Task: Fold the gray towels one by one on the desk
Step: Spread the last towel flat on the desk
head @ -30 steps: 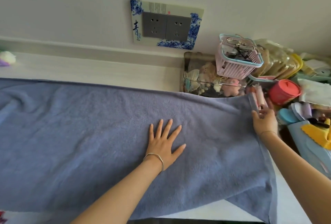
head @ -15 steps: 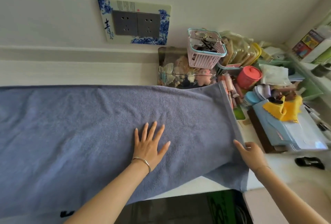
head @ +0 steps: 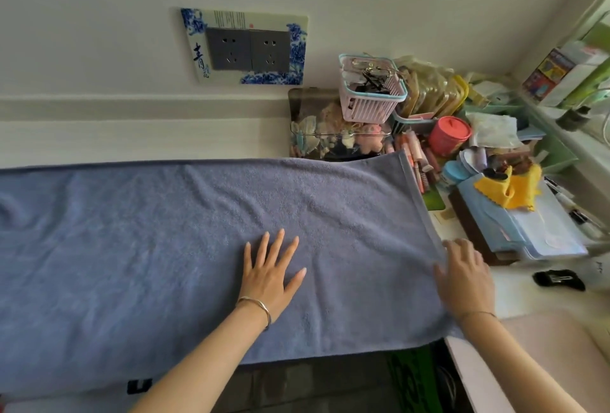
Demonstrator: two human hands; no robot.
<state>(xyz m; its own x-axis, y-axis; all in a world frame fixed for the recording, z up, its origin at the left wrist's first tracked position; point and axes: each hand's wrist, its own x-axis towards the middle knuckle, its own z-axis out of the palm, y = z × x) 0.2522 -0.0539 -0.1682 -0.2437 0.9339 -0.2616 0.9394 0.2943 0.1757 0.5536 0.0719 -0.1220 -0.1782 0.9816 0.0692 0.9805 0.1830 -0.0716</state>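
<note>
Your left grip (head: 269,272), fingers spread flat, pins the gray towel (head: 165,247) stretched full-length across the counter (head: 528,300), likely to anchor it. Your right grip (head: 467,275) rests loose-fingered on the right hem, apparently ready to fold.

You have one gray towel (head: 148,247) on the bench (head: 515,293) and two grips at it, your left grip (head: 267,277) and your right grip (head: 468,277), with two bracelets (head: 262,307), one per wrist. Toward the bench's back right corner, count one pink basket (head: 369,105), one clear box (head: 330,135), one red tub (head: 449,135) and one yellow cloth (head: 508,191). The wall plate (head: 198,59) holds two sockets (head: 227,49).
</note>
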